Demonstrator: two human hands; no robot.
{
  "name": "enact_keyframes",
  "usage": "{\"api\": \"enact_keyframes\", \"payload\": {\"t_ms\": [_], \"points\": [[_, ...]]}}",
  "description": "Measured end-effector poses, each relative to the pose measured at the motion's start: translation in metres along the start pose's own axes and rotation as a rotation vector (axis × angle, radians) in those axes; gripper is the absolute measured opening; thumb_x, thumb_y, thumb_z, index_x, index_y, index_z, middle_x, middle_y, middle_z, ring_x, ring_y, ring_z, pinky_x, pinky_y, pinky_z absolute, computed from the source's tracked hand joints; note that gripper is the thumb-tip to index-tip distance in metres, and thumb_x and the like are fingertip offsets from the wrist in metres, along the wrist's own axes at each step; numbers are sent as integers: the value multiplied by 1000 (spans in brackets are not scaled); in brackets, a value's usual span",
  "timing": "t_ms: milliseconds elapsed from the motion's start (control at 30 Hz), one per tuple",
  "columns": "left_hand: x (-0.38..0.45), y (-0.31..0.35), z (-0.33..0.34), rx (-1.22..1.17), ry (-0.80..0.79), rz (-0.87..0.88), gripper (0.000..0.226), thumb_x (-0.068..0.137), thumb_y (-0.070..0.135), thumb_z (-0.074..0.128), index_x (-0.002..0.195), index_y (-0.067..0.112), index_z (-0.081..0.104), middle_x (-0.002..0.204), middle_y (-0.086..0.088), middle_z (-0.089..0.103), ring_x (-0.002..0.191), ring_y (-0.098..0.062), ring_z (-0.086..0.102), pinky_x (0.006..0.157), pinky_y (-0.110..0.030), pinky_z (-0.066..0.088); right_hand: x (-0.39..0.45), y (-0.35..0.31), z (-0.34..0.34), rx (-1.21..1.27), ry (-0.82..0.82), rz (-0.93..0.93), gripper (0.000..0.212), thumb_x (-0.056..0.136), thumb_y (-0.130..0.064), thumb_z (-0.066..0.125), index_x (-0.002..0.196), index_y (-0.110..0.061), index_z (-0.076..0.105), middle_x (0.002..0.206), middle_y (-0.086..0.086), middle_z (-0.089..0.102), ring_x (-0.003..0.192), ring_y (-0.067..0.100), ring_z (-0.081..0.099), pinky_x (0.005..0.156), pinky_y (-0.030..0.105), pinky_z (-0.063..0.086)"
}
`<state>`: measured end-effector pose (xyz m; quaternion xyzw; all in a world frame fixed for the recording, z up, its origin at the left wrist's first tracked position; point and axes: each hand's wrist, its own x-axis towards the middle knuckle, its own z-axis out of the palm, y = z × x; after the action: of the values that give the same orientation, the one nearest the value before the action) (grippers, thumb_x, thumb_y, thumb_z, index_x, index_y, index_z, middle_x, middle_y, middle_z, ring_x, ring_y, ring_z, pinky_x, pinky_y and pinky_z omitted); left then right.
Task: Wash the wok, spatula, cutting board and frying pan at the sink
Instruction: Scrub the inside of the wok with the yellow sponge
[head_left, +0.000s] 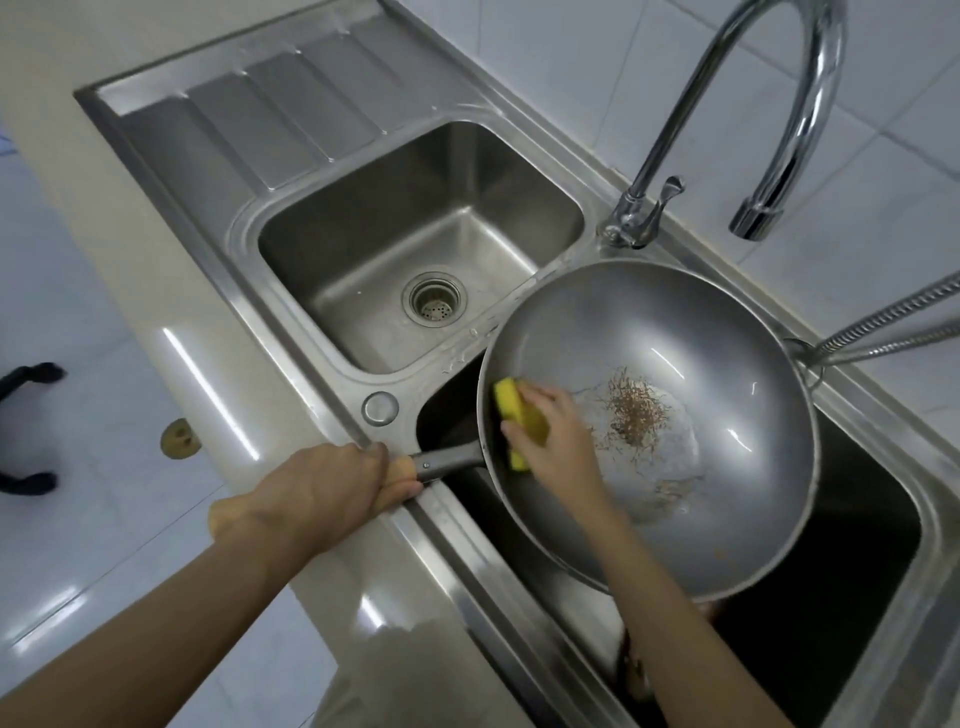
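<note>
Scrubbing wok (675, 364), tilted over right basin. My left hand (322, 493) clamps handle (447, 462), right hand (558, 436) grips sponge (511, 400) at near-left wall. Wok probably heavy, rigid, slick wet; handle safest hold.

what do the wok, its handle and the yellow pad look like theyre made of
Wok: looks like brushed or satin grey metal, with sharp light streaks on its curved wall; whether it is coated is unclear.
Handle: dark matte neck, likely metal or plastic; the light tan grip under the left hand could be wood.
Yellow pad: soft foam sponge, bent under the right hand.
</note>
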<state>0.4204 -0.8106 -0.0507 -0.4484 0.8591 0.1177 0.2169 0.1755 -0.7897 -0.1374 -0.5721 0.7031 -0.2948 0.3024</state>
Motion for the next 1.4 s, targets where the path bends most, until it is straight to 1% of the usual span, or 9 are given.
{"api": "enact_keyframes", "payload": {"t_ms": [100, 233, 400, 533, 700, 833, 1067, 1233, 1400], "points": [[0, -2, -1, -27, -15, 3, 52, 91, 70, 21, 93, 22, 39, 100, -4, 67, 92, -24, 65, 73, -32, 47, -46, 28, -17, -154, -99, -99, 47, 83, -33, 65, 129, -21, 58, 127, -3, 51, 112, 11, 47, 96, 27, 38], [3, -6, 5, -43, -1, 15, 70, 80, 75, 10, 102, 20, 46, 100, -3, 66, 93, -24, 64, 74, -33, 48, -66, 84, -74, -568, -186, -143, 51, 74, -30, 72, 122, -23, 61, 128, 4, 52, 110, 28, 55, 91, 38, 50], [4, -7, 8, -52, -24, 5, 84, 61, 79, -7, 98, 22, 43, 98, -1, 67, 90, -23, 64, 70, -31, 44, -12, 117, -162, -1031, 32, -103, 48, 67, -20, 80, 112, -13, 64, 116, 20, 57, 90, 41, 57, 73, 46, 52], [2, -4, 3, -74, -42, -5, 67, 71, 79, 2, 91, 24, 35, 88, 2, 61, 77, -21, 56, 66, -30, 40, 44, 105, -161, -942, 145, -109, 44, 76, -20, 76, 116, -10, 62, 119, 20, 53, 95, 40, 52, 75, 45, 51], [2, -2, 0, -50, -38, -20, 72, 65, 80, -4, 91, 25, 34, 78, 4, 53, 73, -20, 55, 65, -30, 42, 78, 59, -67, -131, 212, -29, 41, 77, -22, 77, 115, -12, 66, 120, 7, 50, 110, 23, 50, 95, 28, 38], [3, -1, 0, -16, -43, -18, 73, 65, 80, -4, 90, 24, 36, 79, 3, 54, 75, -21, 56, 65, -31, 42, 41, 28, -9, 70, 105, -38, 41, 77, -22, 76, 116, -15, 66, 121, 3, 51, 111, 15, 47, 98, 27, 36], [3, -2, 1, -22, -46, -22, 78, 57, 79, -9, 89, 24, 36, 75, 5, 48, 72, -20, 54, 64, -30, 42, -33, 90, -60, -421, -121, -281, 37, 71, -14, 77, 107, -18, 70, 113, 1, 58, 101, 25, 55, 88, 33, 46], [3, -2, 5, -20, -16, -39, 77, 60, 79, -8, 87, 23, 38, 74, 4, 47, 72, -22, 53, 65, -32, 44, 9, 122, -140, -815, 5, -151, 38, 72, -5, 74, 109, -15, 70, 116, 11, 62, 101, 34, 58, 91, 45, 47], [2, -2, 2, 14, -25, -42, 77, 59, 78, -9, 87, 24, 37, 71, 5, 44, 68, -19, 46, 63, -31, 41, 48, 99, -120, -729, 57, -85, 35, 78, -10, 71, 113, -14, 68, 121, 11, 58, 104, 33, 55, 95, 45, 45]]}}
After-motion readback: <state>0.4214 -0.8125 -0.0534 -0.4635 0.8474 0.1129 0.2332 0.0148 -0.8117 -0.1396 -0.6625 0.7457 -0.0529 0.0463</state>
